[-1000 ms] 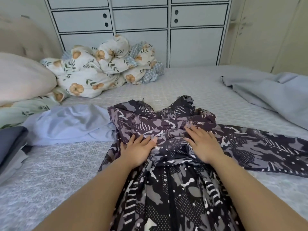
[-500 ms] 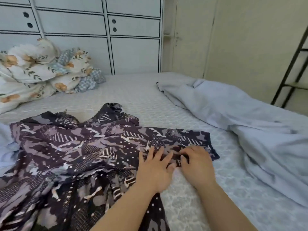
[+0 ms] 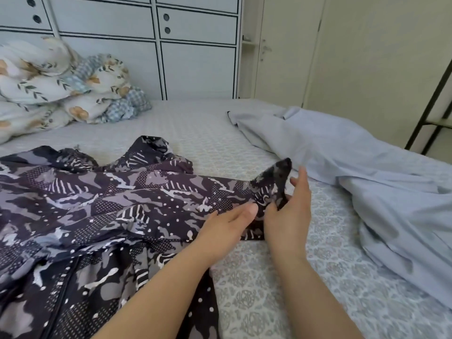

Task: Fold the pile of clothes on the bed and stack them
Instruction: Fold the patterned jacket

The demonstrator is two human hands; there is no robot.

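Patterned bed (image 3: 281, 285) (white cabinets (image 3: 195, 67) behind).

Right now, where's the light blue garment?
In the head view, the light blue garment lies spread on the bed's right side, just beyond the right hand and the patterned dress.

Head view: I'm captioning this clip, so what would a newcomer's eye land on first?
The dark patterned dress sprawls across the bed at lower left, both hands at its sleeve end: the right hand lifts the tip, the left hand presses beside it. A pale blue garment lies crumpled at right.
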